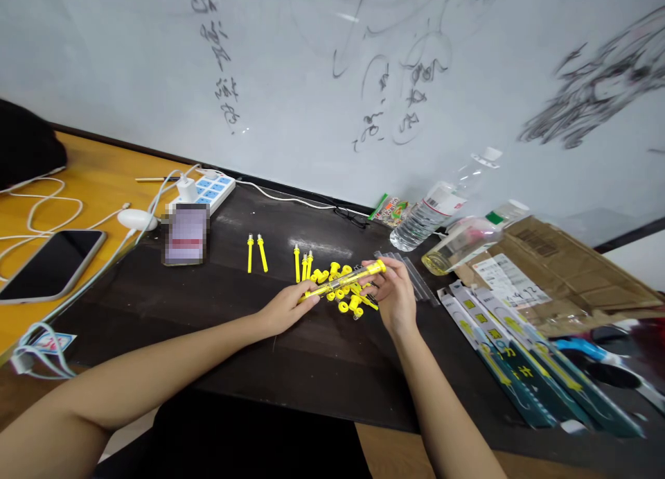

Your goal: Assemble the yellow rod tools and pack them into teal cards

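Both hands meet at the middle of the dark desk mat (218,306). My left hand (285,309) pinches the near end of a long clear tube with yellow parts (343,281), and my right hand (393,295) grips its far end, so the tube slants between them. Under the tube lies a small heap of yellow caps and pins (347,300). Two yellow pins (256,253) lie apart to the left, and a few more yellow pins (303,263) sit closer to the heap.
A phone (52,264), white cables and a power strip (204,189) are at the left. Plastic bottles (441,212), a cardboard box (571,271) and dark packaged strips (519,358) crowd the right. A scribbled whiteboard stands behind the desk.
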The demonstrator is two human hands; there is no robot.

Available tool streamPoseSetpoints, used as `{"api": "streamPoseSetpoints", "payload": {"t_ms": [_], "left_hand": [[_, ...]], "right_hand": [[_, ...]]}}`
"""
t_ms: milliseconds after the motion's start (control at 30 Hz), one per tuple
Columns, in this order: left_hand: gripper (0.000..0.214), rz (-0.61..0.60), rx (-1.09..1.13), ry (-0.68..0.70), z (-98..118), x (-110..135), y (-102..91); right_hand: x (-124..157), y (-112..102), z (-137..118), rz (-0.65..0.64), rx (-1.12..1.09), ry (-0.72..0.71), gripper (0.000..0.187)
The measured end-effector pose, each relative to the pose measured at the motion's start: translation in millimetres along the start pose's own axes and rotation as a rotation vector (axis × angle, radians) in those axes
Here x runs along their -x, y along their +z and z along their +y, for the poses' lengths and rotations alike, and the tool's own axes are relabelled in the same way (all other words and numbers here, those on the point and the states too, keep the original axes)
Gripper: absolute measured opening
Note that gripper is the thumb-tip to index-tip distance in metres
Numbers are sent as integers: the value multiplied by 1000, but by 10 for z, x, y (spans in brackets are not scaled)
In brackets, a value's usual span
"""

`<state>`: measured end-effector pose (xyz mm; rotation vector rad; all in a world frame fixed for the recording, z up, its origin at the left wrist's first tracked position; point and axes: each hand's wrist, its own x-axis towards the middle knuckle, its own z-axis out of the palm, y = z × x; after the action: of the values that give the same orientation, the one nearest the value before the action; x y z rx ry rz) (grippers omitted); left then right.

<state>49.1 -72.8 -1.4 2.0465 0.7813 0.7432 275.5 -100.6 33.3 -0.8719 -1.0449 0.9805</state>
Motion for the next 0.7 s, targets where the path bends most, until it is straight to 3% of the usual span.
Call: {"api": "streamPoseSetpoints", "payload": {"t_ms": [300, 700], "left_hand": [[20, 42, -29, 50, -28, -5, -19], [20, 48, -128, 77, -67, -1, -44]], "right_hand": [[-5, -39, 36, 28, 137, -43, 31], [-2, -33, 42, 22, 181, -55, 24]]}}
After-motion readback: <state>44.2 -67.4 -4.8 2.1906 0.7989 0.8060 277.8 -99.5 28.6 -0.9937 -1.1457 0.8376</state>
